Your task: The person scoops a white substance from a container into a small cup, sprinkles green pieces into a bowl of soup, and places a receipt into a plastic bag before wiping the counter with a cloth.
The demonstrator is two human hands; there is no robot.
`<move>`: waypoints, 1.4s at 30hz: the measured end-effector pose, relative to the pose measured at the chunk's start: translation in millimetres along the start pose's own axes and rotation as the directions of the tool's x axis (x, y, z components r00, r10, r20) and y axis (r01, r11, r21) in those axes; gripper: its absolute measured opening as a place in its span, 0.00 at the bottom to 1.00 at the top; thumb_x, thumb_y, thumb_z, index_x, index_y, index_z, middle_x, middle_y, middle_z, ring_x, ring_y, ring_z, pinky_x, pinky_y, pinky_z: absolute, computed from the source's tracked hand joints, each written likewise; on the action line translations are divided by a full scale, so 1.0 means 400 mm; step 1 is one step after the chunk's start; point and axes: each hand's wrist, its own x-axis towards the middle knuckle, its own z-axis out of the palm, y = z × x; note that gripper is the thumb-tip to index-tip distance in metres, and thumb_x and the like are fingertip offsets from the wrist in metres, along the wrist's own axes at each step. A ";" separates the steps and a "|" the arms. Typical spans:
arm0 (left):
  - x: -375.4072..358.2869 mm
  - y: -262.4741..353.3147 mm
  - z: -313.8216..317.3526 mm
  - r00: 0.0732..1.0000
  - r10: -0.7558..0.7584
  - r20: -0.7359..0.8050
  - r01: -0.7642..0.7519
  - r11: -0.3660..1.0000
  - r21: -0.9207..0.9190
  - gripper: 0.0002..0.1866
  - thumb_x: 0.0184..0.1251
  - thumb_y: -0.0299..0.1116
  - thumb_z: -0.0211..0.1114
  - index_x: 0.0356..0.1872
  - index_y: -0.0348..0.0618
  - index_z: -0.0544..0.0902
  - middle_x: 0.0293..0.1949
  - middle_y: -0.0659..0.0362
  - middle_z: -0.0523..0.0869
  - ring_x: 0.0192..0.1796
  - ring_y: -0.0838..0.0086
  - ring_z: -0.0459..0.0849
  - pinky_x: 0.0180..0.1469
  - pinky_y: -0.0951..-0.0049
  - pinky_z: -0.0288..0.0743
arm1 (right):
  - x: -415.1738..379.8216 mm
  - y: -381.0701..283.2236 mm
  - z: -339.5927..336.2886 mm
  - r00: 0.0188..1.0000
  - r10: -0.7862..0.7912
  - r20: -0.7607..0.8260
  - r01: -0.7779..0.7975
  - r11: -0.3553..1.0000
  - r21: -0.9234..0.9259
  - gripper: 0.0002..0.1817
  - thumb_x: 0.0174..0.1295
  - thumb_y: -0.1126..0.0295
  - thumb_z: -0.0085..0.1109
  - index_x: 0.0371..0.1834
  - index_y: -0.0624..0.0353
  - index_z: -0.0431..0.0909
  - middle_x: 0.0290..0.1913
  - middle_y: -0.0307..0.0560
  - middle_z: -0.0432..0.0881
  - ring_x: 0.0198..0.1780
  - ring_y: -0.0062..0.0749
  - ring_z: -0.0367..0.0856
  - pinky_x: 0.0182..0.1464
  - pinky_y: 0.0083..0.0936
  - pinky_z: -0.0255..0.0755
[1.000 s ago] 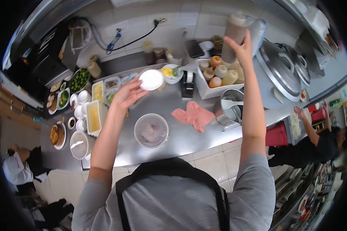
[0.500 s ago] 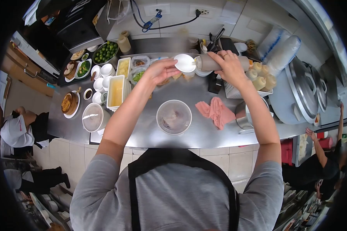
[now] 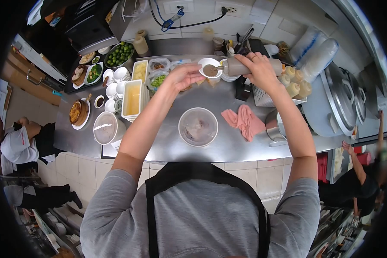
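My left hand [image 3: 185, 76] holds a small white bowl [image 3: 205, 62] by its rim, fingers closed on its left side. Grey-brown sauce [image 3: 210, 70] lies in the bowl. My right hand [image 3: 261, 70] is wrapped over a squeeze bottle [image 3: 236, 67], tipped on its side with the nozzle over the bowl. The bottle's contents look grey-brown too. Beneath the bottle sits a stack of white bowls [image 3: 230, 78], partly hidden. A lidded clear tub [image 3: 198, 127] stands on the steel counter [image 3: 159, 144] between my forearms.
A pink cloth [image 3: 245, 122] and a metal pot [image 3: 274, 127] lie right of the tub. A basket [image 3: 262, 98] holds several squeeze bottles. At left are white containers [image 3: 132, 103], small cups [image 3: 111, 91] and limes [image 3: 119, 55]. Other people [image 3: 19, 144] stand at both sides.
Grey-brown sauce now shows in the bowl, which was white inside before. Both hands keep their holds; the view has shifted slightly.
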 end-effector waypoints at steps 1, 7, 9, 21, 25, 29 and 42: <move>0.000 -0.001 0.001 1.000 -0.001 0.002 0.001 1.000 0.001 0.18 0.58 0.27 0.61 0.48 0.30 0.71 0.45 0.46 0.78 0.46 0.62 0.80 0.49 0.70 0.78 | -0.004 0.001 0.000 1.000 0.002 0.000 -0.002 1.000 -0.001 0.36 0.35 0.74 0.67 0.55 0.47 0.68 0.39 0.44 0.73 0.44 0.40 0.71 0.45 0.33 0.65; -0.008 0.001 0.021 1.000 -0.024 0.009 0.025 0.996 -0.082 0.17 0.58 0.25 0.60 0.48 0.29 0.70 0.47 0.45 0.76 0.49 0.61 0.78 0.52 0.66 0.77 | -0.051 -0.004 0.026 0.975 0.213 0.068 -0.223 0.930 0.292 0.39 0.35 0.72 0.70 0.57 0.45 0.67 0.43 0.49 0.74 0.47 0.45 0.71 0.49 0.34 0.66; -0.011 0.008 0.030 0.999 -0.046 -0.003 0.045 0.984 -0.170 0.18 0.58 0.25 0.60 0.48 0.28 0.70 0.48 0.45 0.74 0.51 0.60 0.76 0.55 0.65 0.74 | -0.077 -0.001 0.070 0.959 0.283 0.008 -0.237 0.785 0.573 0.41 0.35 0.73 0.71 0.59 0.50 0.65 0.46 0.50 0.74 0.50 0.43 0.71 0.52 0.31 0.66; -0.140 0.107 0.008 0.999 -0.020 -0.030 0.017 0.996 -0.085 0.17 0.59 0.26 0.59 0.48 0.29 0.71 0.49 0.46 0.75 0.52 0.61 0.76 0.56 0.62 0.73 | -0.158 0.225 -0.086 0.650 0.687 -0.325 -0.250 0.597 0.762 0.38 0.38 0.69 0.71 0.54 0.60 0.60 0.48 0.51 0.72 0.50 0.37 0.72 0.51 0.30 0.67; -0.227 0.178 -0.091 0.992 0.071 -0.106 -0.068 0.997 0.033 0.15 0.61 0.27 0.58 0.47 0.31 0.72 0.45 0.49 0.79 0.48 0.63 0.79 0.53 0.65 0.76 | -0.223 0.392 -0.012 0.703 0.513 -0.492 -0.472 0.855 0.216 0.38 0.35 0.70 0.70 0.53 0.66 0.63 0.50 0.60 0.70 0.52 0.49 0.70 0.56 0.34 0.63; -0.389 0.285 -0.263 0.950 0.210 -0.230 -0.208 0.978 0.034 0.14 0.62 0.27 0.55 0.47 0.29 0.71 0.45 0.46 0.78 0.48 0.61 0.79 0.53 0.66 0.76 | -0.258 0.388 0.044 0.684 0.563 -0.464 -0.511 0.823 0.247 0.47 0.40 0.67 0.69 0.64 0.65 0.52 0.60 0.63 0.62 0.61 0.52 0.62 0.64 0.33 0.54; -0.659 0.409 -0.797 0.647 0.288 -0.706 -0.401 0.916 0.007 0.13 0.63 0.23 0.53 0.46 0.23 0.68 0.41 0.40 0.77 0.44 0.54 0.80 0.48 0.66 0.79 | -0.347 0.473 0.179 0.366 0.923 -0.121 -0.848 0.277 -0.452 0.42 0.43 0.38 0.59 0.59 0.51 0.66 0.56 0.59 0.69 0.57 0.49 0.68 0.53 0.40 0.66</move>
